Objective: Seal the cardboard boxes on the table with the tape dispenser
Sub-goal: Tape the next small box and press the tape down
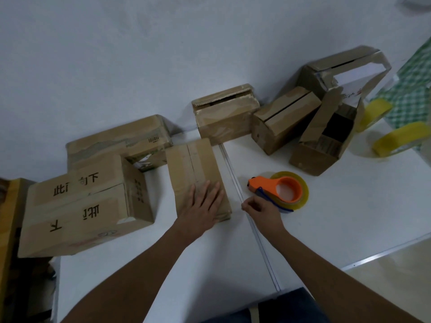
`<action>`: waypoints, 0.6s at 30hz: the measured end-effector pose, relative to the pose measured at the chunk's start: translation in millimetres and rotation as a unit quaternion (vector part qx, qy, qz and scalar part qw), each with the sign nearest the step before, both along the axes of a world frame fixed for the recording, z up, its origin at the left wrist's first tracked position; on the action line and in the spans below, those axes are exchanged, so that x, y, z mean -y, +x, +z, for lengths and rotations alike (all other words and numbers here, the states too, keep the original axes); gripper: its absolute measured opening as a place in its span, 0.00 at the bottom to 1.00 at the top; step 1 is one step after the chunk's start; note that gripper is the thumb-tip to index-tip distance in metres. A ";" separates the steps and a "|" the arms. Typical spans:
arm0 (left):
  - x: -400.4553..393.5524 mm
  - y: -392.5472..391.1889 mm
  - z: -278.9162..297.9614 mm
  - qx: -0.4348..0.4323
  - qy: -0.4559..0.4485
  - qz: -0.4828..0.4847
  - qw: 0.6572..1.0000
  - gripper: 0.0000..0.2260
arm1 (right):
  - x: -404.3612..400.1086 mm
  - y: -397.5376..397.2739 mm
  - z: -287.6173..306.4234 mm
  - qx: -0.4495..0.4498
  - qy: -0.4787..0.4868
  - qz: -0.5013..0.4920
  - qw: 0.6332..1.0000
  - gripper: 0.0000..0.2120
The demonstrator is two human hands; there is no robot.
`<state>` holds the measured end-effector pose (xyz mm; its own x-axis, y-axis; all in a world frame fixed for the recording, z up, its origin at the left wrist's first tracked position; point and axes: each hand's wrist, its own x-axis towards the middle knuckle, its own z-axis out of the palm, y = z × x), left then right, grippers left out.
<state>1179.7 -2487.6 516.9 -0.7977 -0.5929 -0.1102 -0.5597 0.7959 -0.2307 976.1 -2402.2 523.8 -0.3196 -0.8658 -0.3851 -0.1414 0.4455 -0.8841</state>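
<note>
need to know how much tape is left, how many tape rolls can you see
3. One clear roll sits in the orange tape dispenser by the right hand. Two loose yellow rolls lie at the table's right edge: far roll and near roll. Boxes could hide more.

Two loose yellow tape rolls (394,139) lay beside green checked cloth (412,89), far beyond the right hand (261,209).
</note>
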 end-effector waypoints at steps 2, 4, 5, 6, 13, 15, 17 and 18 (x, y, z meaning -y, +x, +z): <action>-1.3 0.9 4.2 0.008 -0.004 0.002 1.000 0.42 | -0.6 1.3 -0.8 -0.009 -0.016 -0.002 1.000 0.04; -3.4 -1.6 8.4 -0.021 0.029 0.015 0.999 0.44 | -1.8 2.2 -2.3 -0.008 -0.026 -0.001 1.000 0.04; -4.6 -4.2 10.1 -0.055 0.047 0.032 0.997 0.42 | -2.3 2.8 -3.0 -0.008 -0.031 0.000 0.999 0.04; -5.5 -8.4 11.6 -0.091 0.060 0.055 0.993 0.39 | -2.3 3.3 -3.6 -0.008 -0.035 0.000 0.999 0.05; -5.4 -23.6 16.4 -0.085 0.056 0.075 0.992 0.39 | -1.2 5.0 -11.4 -0.007 -0.043 -0.001 0.999 0.07; -1.2 -13.7 14.8 -0.118 0.079 0.058 0.988 0.39 | -0.6 5.3 -13.5 -0.004 -0.046 0.000 0.999 0.07; 4.0 -2.0 14.4 -0.132 0.088 0.023 0.987 0.37 | 2.0 8.1 -15.5 -0.012 -0.050 -0.002 0.999 0.07; 5.9 3.4 12.8 -0.128 0.086 0.005 0.988 0.36 | 3.9 10.3 -17.0 -0.022 -0.053 -0.001 0.998 0.07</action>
